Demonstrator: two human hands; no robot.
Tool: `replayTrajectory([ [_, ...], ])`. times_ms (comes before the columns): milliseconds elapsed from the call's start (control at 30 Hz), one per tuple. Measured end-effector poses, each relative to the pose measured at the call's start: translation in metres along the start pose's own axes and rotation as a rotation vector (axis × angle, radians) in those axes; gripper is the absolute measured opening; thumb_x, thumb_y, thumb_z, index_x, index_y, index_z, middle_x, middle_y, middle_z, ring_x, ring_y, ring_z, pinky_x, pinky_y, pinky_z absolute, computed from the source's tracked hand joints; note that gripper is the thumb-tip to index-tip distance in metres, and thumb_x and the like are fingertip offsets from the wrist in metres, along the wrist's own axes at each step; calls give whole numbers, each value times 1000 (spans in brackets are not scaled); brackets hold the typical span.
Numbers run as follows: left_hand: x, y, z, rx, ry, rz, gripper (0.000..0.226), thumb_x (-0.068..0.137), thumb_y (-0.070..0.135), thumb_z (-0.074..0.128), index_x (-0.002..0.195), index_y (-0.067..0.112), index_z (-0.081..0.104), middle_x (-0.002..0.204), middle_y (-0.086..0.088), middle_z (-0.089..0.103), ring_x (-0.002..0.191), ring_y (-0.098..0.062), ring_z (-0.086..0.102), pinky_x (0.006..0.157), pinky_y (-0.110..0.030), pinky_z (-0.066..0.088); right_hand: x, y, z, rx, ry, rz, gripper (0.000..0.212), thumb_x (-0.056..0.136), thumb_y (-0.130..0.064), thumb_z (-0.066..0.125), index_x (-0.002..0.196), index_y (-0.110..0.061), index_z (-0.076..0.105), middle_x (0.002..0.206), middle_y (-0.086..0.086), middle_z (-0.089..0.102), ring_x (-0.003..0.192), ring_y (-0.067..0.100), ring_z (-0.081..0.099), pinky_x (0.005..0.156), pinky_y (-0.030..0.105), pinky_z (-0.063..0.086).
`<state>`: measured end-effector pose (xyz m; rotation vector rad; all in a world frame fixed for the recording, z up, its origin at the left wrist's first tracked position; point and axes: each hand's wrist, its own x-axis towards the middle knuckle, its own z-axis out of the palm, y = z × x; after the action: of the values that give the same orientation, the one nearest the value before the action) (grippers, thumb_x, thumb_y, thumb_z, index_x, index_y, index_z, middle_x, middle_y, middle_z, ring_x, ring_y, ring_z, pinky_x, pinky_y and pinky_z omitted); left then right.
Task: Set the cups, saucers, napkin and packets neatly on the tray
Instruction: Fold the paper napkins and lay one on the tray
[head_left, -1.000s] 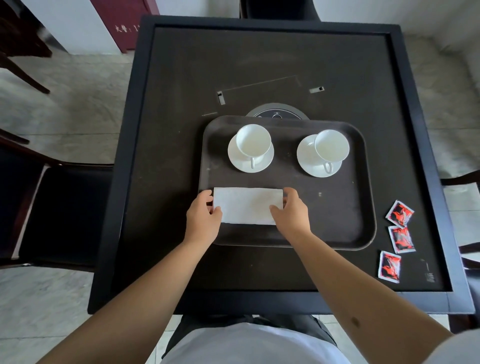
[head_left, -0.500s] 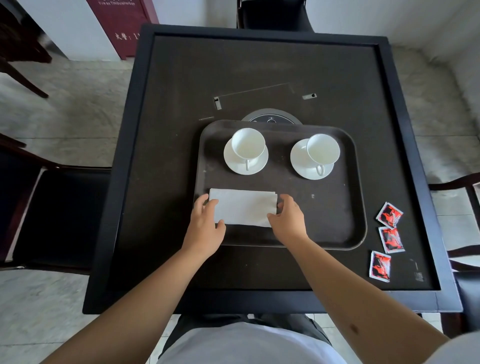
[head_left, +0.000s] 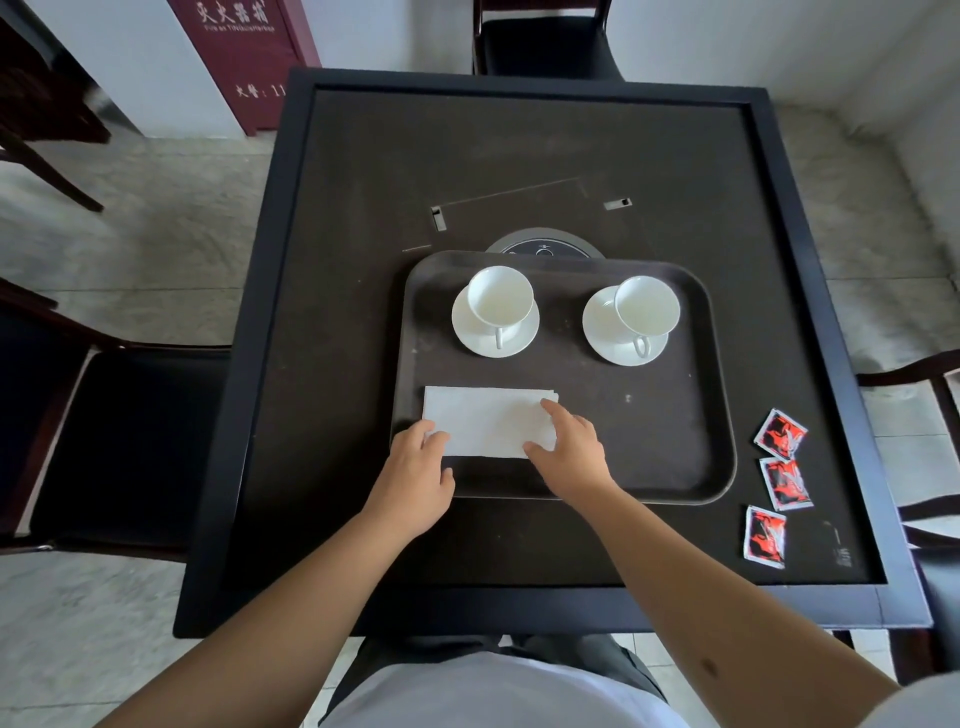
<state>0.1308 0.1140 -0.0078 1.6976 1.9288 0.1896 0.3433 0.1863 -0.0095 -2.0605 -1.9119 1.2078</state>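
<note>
A dark brown tray (head_left: 670, 441) lies on the black table. Two white cups stand on white saucers at its far side: the left cup (head_left: 500, 295) on its saucer (head_left: 470, 335), the right cup (head_left: 647, 305) on its saucer (head_left: 602, 332). A folded white napkin (head_left: 485, 427) lies flat in the tray's near left part. My left hand (head_left: 418, 473) touches the napkin's near left corner with relaxed fingers. My right hand (head_left: 571, 449) rests on the napkin's right end, fingers spread. Three red packets (head_left: 781, 435) (head_left: 785, 483) (head_left: 763, 535) lie on the table right of the tray.
A round black control panel (head_left: 543, 247) sits in the table just beyond the tray. Dark chairs stand at the left (head_left: 119, 441), far (head_left: 545, 47) and right (head_left: 924, 441) sides of the table (head_left: 322, 364).
Both hands have let the napkin's ends go and now lie loosely on it. My left hand slid back toward me; the right moved onto the napkin's right end.
</note>
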Motion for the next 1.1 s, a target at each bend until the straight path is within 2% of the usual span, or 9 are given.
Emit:
replayTrajectory([
  [67, 0, 0, 1, 51, -2, 12, 46, 92, 22, 61, 135, 13, 47, 150, -8, 32, 139, -24, 27, 105, -33, 40, -4, 2, 3, -199, -18, -120, 69, 91, -42, 58, 149, -28, 25, 157, -6, 29, 146, 21, 15, 111, 49, 22],
  [167, 1, 0, 2, 182, 0, 58, 55, 90, 31, 62, 138, 15, 43, 155, -12, 25, 139, -29, 25, 105, -38, 39, -6, 6, 10, -401, -97, -216, 78, 92, -53, 51, 153, -30, 9, 164, -9, 3, 149, 16, -6, 114, 48, 10],
  [233, 1, -1, 4, 263, -20, 113, 61, 92, 38, 57, 145, 18, 35, 160, -12, 14, 144, -30, 15, 108, -42, 34, -5, 7, 14, -467, -128, -236, 79, 93, -57, 46, 154, -31, 3, 164, -7, -6, 148, 15, -14, 115, 46, 5],
  [333, 3, -9, 8, 313, -116, 130, 68, 97, 50, 38, 155, 23, 12, 164, -6, -8, 149, -25, -9, 116, -43, 16, -5, 5, 16, -509, -153, -251, 80, 93, -59, 42, 154, -31, -1, 163, -6, -13, 147, 15, -19, 116, 48, 0],
  [400, 4, -13, 7, 336, -160, 129, 69, 98, 54, 30, 155, 24, 6, 164, -5, -12, 149, -24, -13, 118, -43, 10, -8, 6, 15, -538, -150, -254, 81, 93, -61, 41, 154, -31, -3, 162, -7, -17, 147, 16, -22, 116, 49, -2],
  [500, 4, -10, 4, 356, -173, 127, 68, 98, 55, 31, 154, 24, 8, 164, -9, -11, 149, -28, -7, 117, -46, 12, -14, 6, 16, -573, -91, -270, 80, 93, -61, 42, 154, -28, 3, 163, -2, -15, 148, 20, -16, 117, 49, 3],
  [667, 4, 1, 1, 421, -134, 176, 64, 96, 56, 35, 150, 24, 19, 162, -13, -1, 145, -33, 7, 113, -50, 20, -27, 3, 14, -598, 27, -330, 60, 93, -53, 49, 142, -22, 34, 158, 5, 22, 144, 26, 17, 112, 45, 22],
  [867, 1, 19, -2, 427, -94, 172, 62, 93, 59, 39, 145, 26, 28, 160, -11, 11, 143, -32, 16, 111, -50, 25, -38, 5, 5, -555, 31, -317, 63, 93, -56, 48, 144, -24, 31, 159, 4, 23, 143, 26, 22, 112, 46, 25],
  [1100, -5, 60, -1, 444, -120, 219, 72, 88, 67, 35, 147, 28, 23, 162, -10, 9, 146, -32, 10, 114, -52, 19, -67, 42, -22, -501, 63, -264, 76, 88, -65, 46, 149, -28, 22, 163, 2, 12, 148, 24, 12, 115, 45, 20],
])
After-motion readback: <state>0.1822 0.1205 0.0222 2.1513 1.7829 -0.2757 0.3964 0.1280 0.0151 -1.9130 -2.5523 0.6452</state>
